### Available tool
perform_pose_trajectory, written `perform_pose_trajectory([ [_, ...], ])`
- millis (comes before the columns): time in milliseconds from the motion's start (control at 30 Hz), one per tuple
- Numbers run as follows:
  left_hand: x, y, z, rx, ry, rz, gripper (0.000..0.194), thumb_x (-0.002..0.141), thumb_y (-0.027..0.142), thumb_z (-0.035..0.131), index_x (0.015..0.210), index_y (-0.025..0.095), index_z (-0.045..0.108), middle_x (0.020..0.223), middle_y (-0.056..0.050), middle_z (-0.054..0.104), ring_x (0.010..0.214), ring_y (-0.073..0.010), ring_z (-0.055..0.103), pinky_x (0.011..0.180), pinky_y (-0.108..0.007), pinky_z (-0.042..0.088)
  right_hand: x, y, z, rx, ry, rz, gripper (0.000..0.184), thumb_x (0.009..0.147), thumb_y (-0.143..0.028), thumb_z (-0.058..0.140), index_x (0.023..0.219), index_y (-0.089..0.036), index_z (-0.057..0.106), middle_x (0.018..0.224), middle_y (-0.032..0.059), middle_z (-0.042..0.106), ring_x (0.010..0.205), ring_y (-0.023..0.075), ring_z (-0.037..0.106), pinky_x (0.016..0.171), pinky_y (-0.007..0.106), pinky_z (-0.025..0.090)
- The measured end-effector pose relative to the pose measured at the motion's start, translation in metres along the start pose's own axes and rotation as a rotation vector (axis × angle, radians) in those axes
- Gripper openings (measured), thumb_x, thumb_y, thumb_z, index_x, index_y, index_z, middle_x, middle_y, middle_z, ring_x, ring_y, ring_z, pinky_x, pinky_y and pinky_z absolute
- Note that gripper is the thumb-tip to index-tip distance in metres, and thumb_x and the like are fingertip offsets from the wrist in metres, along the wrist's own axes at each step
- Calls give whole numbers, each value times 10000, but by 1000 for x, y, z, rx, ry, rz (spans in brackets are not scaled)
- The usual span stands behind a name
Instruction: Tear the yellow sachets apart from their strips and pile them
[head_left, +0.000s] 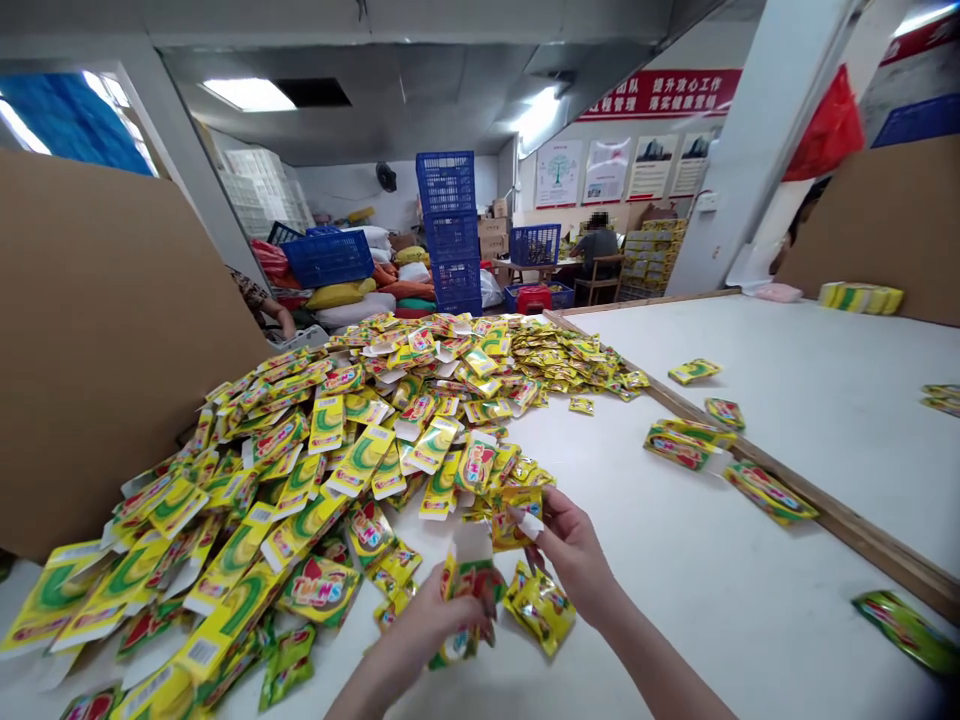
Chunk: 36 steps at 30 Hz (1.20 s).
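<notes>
Workshop space stretches back to a tall stack of blue crates (448, 235), behind a broad white tabletop (637, 570). Across its left and far side sprawls a heap of yellow cartons (364, 458), loosely piled and many with flaps up; a nudge from the left forearm could probably send the near ones sliding. Close to the person, the two hands work just beside the heap's edge. The left hand (416, 622) grips one carton (481, 582), its white flap raised; squeezed too hard, the thin card might buckle and narrow its mouth. The right hand (576, 550) pinches a yellow packet (505, 524) near that flap, where a crooked approach could catch and bend it. One loose packet (543, 610) lies between the wrists and might get swept aside. Smallest is a white wrap (532, 525) on the right thumb, which may dull the feel and let slick foil slip.
</notes>
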<state>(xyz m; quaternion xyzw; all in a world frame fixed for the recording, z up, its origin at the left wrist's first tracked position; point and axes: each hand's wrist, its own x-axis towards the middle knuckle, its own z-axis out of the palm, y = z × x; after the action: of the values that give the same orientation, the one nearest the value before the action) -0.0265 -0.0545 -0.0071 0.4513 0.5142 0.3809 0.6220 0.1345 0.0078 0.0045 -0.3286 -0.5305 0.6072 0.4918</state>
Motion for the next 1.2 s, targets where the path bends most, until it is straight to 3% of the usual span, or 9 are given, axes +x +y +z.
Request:
perform_pose_trajectory([
  [167,3,-7,12,-63,-24,0,297,620,364,641,808,151,555,632,-1,602,547,-133,533,554,-256,432,-6,0,0,-381,-139,-210,95,775,-185,535,860,-193,576,860,33,536,763,151,509,658,254,438],
  [400,3,-9,2,259,-32,25,208,640,255,651,801,165,556,648,45,551,583,-103,490,568,-214,415,-11,-13,-9,-723,-474,-242,438,648,55,391,909,-226,603,958,27,527,912,152,510,803,272,410],
  [533,-1,-5,-3,196,-121,-66,279,622,268,665,841,155,534,647,45,547,588,-106,500,580,-230,420,-10,-5,-15,-583,-452,-90,486,623,45,383,1009,-221,510,888,6,557,723,114,539,640,223,441],
  [667,-4,0,-7,111,-160,-113,326,615,260,674,879,154,515,626,58,543,563,-94,486,567,-225,405,-8,1,-14,-575,-393,-133,218,638,-8,459,726,-182,555,694,-23,515,563,82,457,510,186,368],
  [900,0,-12,-1,54,-181,8,436,587,202,702,975,150,511,786,8,590,709,-133,555,682,-270,447,-13,3,-3,-561,-665,101,268,665,-76,391,762,-180,618,613,-32,526,470,79,504,416,160,376],
  [967,1,-10,-3,44,-209,103,556,615,254,701,1109,178,458,986,-51,605,880,-182,577,780,-306,451,-7,-2,-10,-589,-584,34,237,649,-90,420,737,-177,622,667,-14,552,562,103,525,484,179,410],
  [1033,0,-5,-14,168,-86,216,566,696,328,638,1199,223,402,1198,-79,528,1066,-207,515,885,-325,413,4,-10,-32,-636,-398,-19,237,687,-140,418,796,-171,626,757,18,583,593,118,522,520,210,424],
  [1133,-2,1,-41,722,330,244,316,813,375,454,1082,217,504,1139,-83,549,1070,-239,499,905,-379,389,20,-27,-93,-970,313,-23,296,746,-222,401,940,-154,614,723,43,605,539,152,527,533,274,440],
  [1200,-1,-2,-58,1147,567,138,290,811,367,425,984,168,546,1031,-117,561,1000,-298,514,839,-427,406,25,-36,-137,-1197,760,41,332,755,-223,398,988,-108,605,779,110,615,714,251,577,650,369,448],
])
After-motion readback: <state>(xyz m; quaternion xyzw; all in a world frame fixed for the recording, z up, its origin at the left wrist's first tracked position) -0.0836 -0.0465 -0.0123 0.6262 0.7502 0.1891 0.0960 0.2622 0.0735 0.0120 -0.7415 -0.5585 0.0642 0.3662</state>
